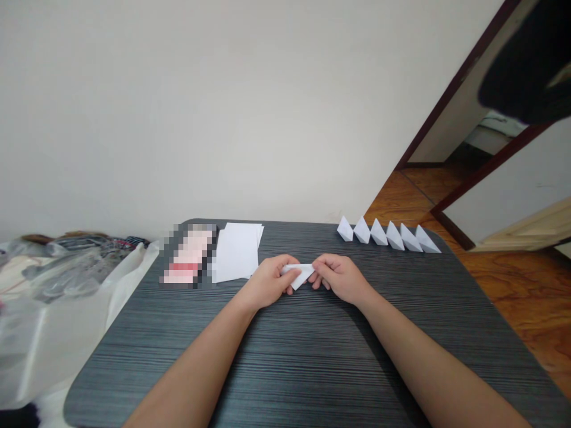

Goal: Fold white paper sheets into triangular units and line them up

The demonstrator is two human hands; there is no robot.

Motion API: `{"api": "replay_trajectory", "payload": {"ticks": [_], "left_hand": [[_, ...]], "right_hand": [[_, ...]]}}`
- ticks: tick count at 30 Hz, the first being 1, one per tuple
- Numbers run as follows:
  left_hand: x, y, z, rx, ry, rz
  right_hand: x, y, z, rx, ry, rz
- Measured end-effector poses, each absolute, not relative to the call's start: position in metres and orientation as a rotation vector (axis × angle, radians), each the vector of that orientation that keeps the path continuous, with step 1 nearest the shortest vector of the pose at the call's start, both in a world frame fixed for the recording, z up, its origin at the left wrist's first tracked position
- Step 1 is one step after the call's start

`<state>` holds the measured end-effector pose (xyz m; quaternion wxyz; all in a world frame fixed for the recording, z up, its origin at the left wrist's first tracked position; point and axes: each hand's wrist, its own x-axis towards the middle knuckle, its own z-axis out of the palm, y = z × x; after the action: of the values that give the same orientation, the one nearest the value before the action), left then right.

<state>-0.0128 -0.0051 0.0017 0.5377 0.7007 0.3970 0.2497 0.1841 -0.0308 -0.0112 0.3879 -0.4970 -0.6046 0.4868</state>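
A small folded piece of white paper (300,277), roughly triangular with its point toward me, is held between my two hands just above the table (294,356). My left hand (273,280) pinches its left side, thumb lying on top. At its right corner, my right hand (339,277) grips the paper between thumb and fingers. Part of the paper is hidden behind the fingers. Close beyond my left hand lies a stack of white paper sheets (237,252).
Several folded white paper shapes (379,233) stand in a row along the table's back right. A blurred-out flat object (190,255) lies left of the sheets. The wall (250,119) rises behind the table. Plastic-covered items (66,285) sit at left, wooden floor (526,285) at right.
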Motion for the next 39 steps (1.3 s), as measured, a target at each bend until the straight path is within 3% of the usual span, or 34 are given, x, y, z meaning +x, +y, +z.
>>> {"api": "replay_trajectory", "payload": {"ticks": [39], "left_hand": [[-0.006, -0.01, 0.017, 1.843, 0.962, 0.569]], "right_hand": [[0.18, -0.035, 0.001, -1.255, -1.718, 1.16]]}}
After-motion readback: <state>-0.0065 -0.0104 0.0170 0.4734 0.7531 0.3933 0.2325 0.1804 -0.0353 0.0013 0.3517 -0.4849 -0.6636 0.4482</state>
